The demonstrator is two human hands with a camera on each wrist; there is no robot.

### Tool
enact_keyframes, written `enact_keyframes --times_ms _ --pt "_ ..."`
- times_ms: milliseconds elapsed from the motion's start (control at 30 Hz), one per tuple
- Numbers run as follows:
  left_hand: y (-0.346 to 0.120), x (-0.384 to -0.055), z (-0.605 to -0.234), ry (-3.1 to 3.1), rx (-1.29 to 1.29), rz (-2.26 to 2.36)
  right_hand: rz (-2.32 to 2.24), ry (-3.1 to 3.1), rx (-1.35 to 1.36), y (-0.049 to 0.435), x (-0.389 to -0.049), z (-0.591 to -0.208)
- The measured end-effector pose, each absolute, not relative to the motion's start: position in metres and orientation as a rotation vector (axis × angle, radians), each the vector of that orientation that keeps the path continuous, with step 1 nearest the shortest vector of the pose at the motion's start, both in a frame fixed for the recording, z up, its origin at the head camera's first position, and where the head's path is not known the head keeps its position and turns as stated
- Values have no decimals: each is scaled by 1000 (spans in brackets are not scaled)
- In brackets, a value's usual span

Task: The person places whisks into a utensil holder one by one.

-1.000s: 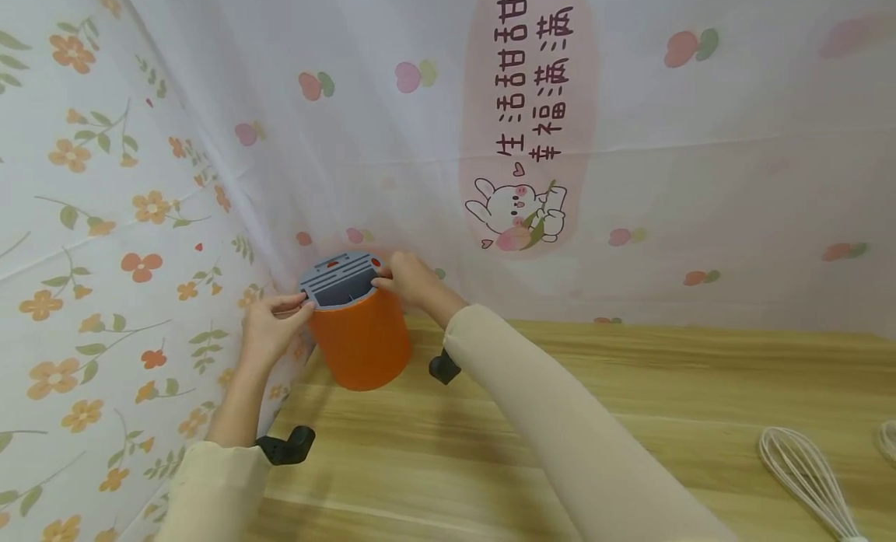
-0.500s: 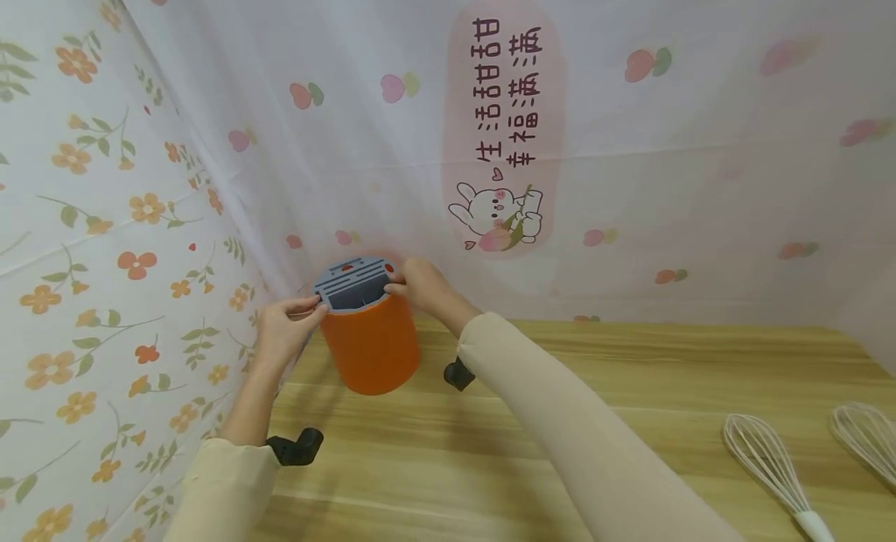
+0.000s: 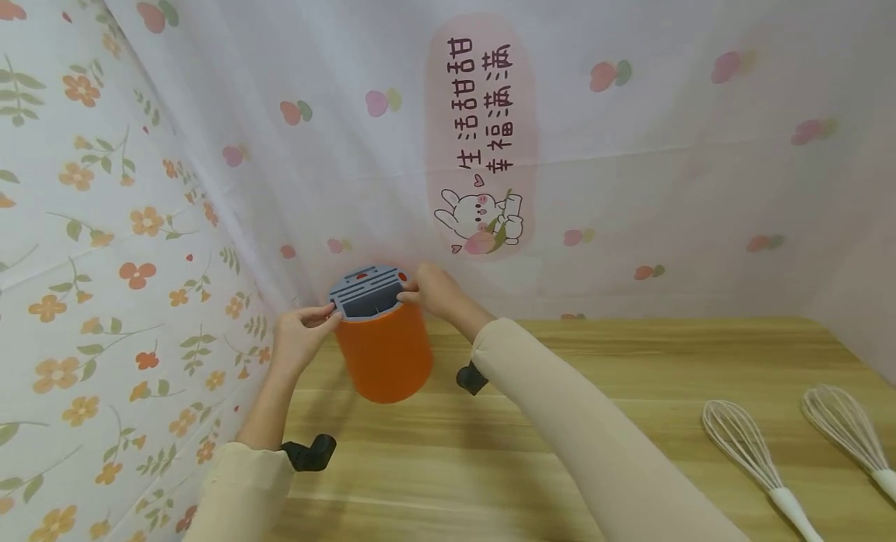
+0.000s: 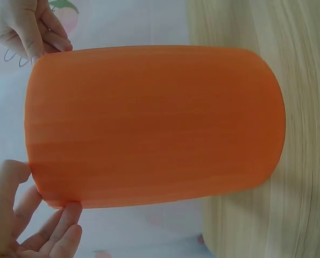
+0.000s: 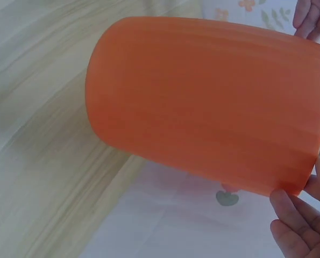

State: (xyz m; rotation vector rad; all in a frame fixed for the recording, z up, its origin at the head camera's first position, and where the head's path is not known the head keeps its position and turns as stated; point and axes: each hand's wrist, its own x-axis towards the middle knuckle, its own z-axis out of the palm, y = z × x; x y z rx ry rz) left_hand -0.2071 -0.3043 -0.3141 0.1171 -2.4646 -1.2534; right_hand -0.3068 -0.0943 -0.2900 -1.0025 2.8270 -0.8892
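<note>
An orange knife holder (image 3: 388,363) with a grey slotted top (image 3: 364,287) stands in the back left corner of the wooden table. My left hand (image 3: 299,338) pinches the left side of its upper rim, thumb in front. On the opposite side, my right hand (image 3: 439,291) grips the rim beside a red dot. In the left wrist view the smooth orange wall of the holder (image 4: 154,123) fills the middle, my left fingers (image 4: 68,215) against its top end. The right wrist view shows my right fingers (image 5: 291,215) at that same end.
Two whisks, a nearer whisk (image 3: 742,441) and a farther whisk (image 3: 843,425), with white handles lie at the right of the wooden table (image 3: 595,371). A flowered cloth (image 3: 140,293) hangs along the left, and a printed cloth (image 3: 630,192) behind.
Both hands have shifted the knife holder to the right, away from the left cloth, keeping their grip on its rim. The head view has turned right, bringing the second whisk into fuller view.
</note>
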Motion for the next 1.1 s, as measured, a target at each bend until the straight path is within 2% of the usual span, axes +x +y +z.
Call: enact_keyframes --times_ms 367,1100 --pt "-289 -214 -316 -2515 102 -1331 -952 2885 -1147 -65 -304 -296" --pt "-228 -223 -324 -2499 -118 -1582 -912 3051 -1013 21 -269 -305"
